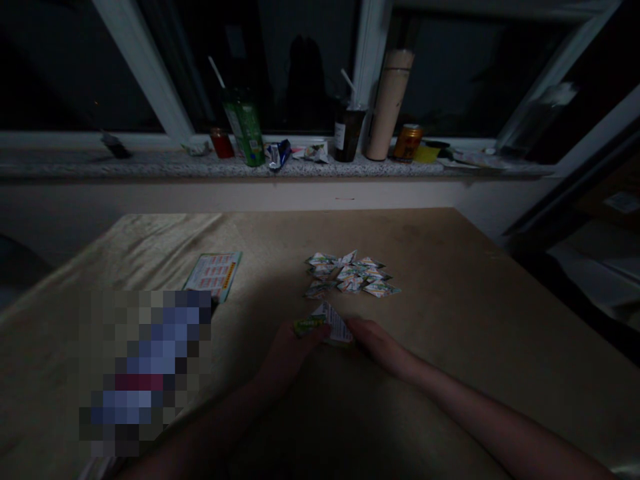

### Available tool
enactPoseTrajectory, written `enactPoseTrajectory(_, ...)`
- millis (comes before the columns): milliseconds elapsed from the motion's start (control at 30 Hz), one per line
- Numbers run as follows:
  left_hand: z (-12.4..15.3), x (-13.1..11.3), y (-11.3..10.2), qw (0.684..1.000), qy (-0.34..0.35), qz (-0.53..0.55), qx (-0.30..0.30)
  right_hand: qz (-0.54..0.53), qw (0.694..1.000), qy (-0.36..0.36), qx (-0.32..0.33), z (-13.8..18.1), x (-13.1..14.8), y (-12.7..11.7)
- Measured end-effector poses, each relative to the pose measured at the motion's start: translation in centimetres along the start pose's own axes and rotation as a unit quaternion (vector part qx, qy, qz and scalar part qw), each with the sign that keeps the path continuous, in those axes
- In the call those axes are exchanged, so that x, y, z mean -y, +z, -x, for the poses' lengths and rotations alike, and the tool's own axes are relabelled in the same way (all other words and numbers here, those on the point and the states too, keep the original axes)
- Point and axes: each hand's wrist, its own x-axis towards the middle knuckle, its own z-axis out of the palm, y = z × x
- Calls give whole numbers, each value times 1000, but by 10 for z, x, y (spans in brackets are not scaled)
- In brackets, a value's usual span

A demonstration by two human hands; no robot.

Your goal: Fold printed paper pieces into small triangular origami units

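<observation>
Between my two hands is a partly folded piece of printed paper (338, 324), with a pointed top and green and white print. My left hand (296, 339) grips its left side, the thumb lying across the front. The fingers of my right hand (376, 343) are closed at its right edge. Just beyond them lies a group of several small folded paper pieces (351, 273), pointed in shape and printed in white, green and orange. Farther left rests a flat printed sheet or card (215, 273) with rows of red boxes.
A blurred-out bluish object (160, 353) lies left of my left forearm. On the granite windowsill (310, 169) stand a green bottle (246, 130) with a straw, a dark drink cup (345, 137), a tall pinkish flask (390, 107) and an orange can (407, 143). The light is dim.
</observation>
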Motion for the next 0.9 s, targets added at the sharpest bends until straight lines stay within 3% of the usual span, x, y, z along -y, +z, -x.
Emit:
enactPoseTrajectory(167,-1,0,-2,1000,-1,-24,5,29,999,-14,19,0,-2,0)
enactPoseTrajectory(500,-3,4,-1,998,20,-51,14,160,985,-57,-37,1,2,4)
enactPoseTrajectory(900,-1,6,0,993,55,-92,37,51,998,17,40,0,1,1)
